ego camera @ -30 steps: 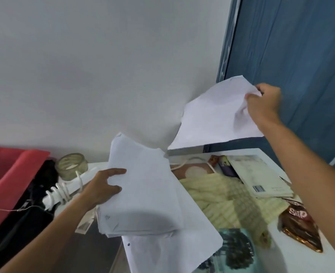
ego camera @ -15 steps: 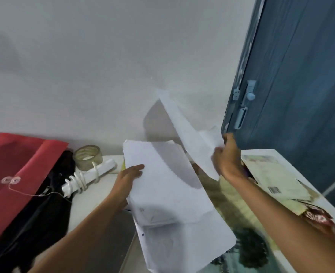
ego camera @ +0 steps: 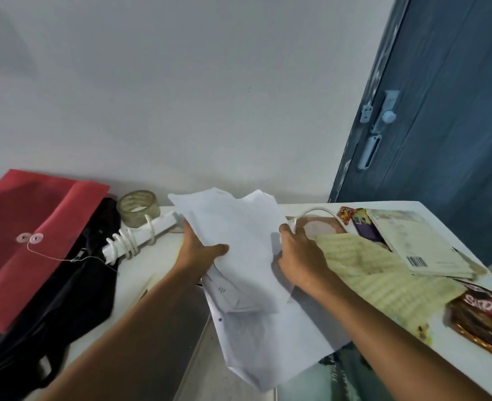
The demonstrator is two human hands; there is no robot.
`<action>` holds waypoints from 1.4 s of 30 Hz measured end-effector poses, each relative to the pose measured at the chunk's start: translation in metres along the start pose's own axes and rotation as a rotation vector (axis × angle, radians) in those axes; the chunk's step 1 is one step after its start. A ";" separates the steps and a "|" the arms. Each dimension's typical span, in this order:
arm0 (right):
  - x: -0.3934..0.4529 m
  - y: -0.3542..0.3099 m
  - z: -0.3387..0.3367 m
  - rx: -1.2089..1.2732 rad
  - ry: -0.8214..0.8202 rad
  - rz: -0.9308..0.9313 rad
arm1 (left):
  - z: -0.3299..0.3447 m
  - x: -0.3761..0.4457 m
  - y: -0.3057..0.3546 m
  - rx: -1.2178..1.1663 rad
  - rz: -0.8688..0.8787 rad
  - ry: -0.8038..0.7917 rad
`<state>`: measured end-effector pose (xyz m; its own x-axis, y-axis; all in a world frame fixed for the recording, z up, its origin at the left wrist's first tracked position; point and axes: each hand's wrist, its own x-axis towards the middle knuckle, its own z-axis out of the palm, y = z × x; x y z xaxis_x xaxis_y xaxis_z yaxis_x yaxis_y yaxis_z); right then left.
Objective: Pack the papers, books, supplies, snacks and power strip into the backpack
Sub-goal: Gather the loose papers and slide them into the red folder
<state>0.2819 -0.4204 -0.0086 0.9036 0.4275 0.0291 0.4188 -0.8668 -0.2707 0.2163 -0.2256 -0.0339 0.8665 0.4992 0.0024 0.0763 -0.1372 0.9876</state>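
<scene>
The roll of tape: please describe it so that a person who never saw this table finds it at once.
Start at the red envelope on the left, against the wall. Just to its right, beside the black backpack, the roll of tape stands behind the white power strip. It is the only round, clear, hollow thing.

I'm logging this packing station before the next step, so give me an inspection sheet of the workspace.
Surface: white table, crowded.
Job's things: paper stack in both hands; black backpack left, red envelope on it; power strip; tape roll; book; snack bag.
Clutter: yellow cloth.
Grippers: left hand and right hand grip the papers.
Cables: white cord wound round the strip.
Surroundings: white wall, blue door.
</scene>
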 end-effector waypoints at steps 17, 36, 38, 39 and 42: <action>0.015 0.040 -0.023 0.325 -0.238 0.241 | -0.057 0.014 0.013 0.445 0.157 0.052; 0.059 0.045 -0.088 1.110 0.729 0.329 | -0.077 0.010 -0.001 0.263 -0.221 -0.248; 0.063 0.051 -0.099 1.213 0.810 0.392 | -0.077 0.009 0.000 0.270 -0.221 -0.249; 0.065 0.053 -0.103 1.243 0.811 0.421 | -0.077 0.008 0.000 0.276 -0.225 -0.244; 0.065 0.052 -0.101 1.260 0.698 0.445 | -0.077 0.009 -0.001 0.292 -0.219 -0.234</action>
<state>0.3718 -0.4632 0.0761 0.9444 -0.3224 0.0652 0.0848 0.0471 -0.9953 0.1859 -0.1547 -0.0228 0.9001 0.3409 -0.2712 0.3782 -0.3028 0.8748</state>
